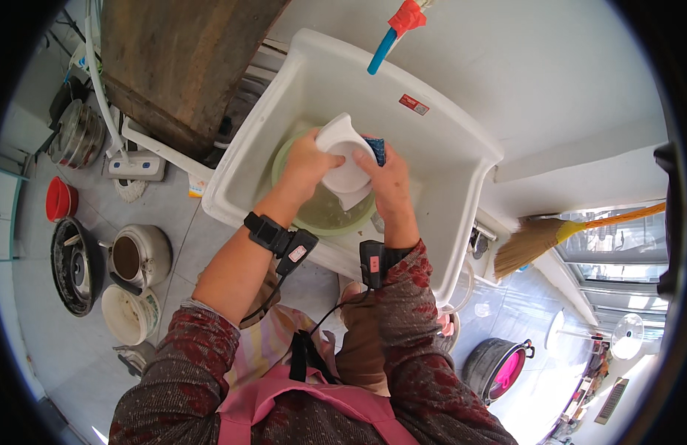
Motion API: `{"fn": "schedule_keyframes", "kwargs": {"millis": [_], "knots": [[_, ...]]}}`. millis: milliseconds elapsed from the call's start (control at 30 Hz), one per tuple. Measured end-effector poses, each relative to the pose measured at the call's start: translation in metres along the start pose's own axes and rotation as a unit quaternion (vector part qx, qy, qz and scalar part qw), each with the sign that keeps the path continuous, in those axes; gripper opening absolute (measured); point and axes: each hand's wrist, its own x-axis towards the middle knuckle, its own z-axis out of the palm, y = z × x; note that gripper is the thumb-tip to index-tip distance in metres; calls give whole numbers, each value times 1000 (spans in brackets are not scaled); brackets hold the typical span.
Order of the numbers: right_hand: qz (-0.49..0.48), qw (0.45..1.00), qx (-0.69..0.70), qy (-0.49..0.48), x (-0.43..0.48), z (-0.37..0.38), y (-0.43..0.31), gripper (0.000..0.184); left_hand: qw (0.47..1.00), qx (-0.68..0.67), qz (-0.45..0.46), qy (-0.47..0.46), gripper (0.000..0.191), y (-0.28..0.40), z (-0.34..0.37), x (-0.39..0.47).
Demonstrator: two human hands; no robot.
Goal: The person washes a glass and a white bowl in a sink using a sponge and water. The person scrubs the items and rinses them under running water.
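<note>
Both hands hold a white bowl [343,169] with two pointed handles, tilted above a pale green basin [326,227]. My left hand [307,167] grips its left side, the thumb reaching over the inside. On the right side, my right hand [389,173] has its thumb inside the bowl and the fingers behind it. A dark blue scrubbing cloth [376,150] shows between that hand and the bowl's outer side. Cloudy water [321,208] stands in the basin, which sits inside a white utility sink [446,150].
A blue hose spout [382,51] with red wrapping hangs over the sink's back edge. At left stand a dark wooden board [176,67], a metal kettle [140,258] and a red bucket [61,199]. To the right are a broom [535,242] and a large metal pot [488,364].
</note>
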Motion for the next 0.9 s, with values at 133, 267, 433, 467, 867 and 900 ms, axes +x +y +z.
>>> {"fn": "schedule_keyframes", "kwargs": {"millis": [133,267,433,467,867,900], "knots": [[-19,1000,-6,12,-2,1,2,40,999,-43,-10,13,52,-1,-2,1],[-16,989,-123,75,1,4,1,38,999,31,34,-18,54,2,2,-2],[-44,996,-45,67,-4,11,5,38,998,9,43,45,44,10,5,-2],[-39,997,-32,61,-5,12,7,38,997,11,43,58,42,11,4,-2],[-67,976,81,188,-5,21,12,35,997,34,39,-48,62,14,13,-13],[-73,972,95,201,-5,21,12,35,998,32,47,-31,60,14,14,-12]]}}
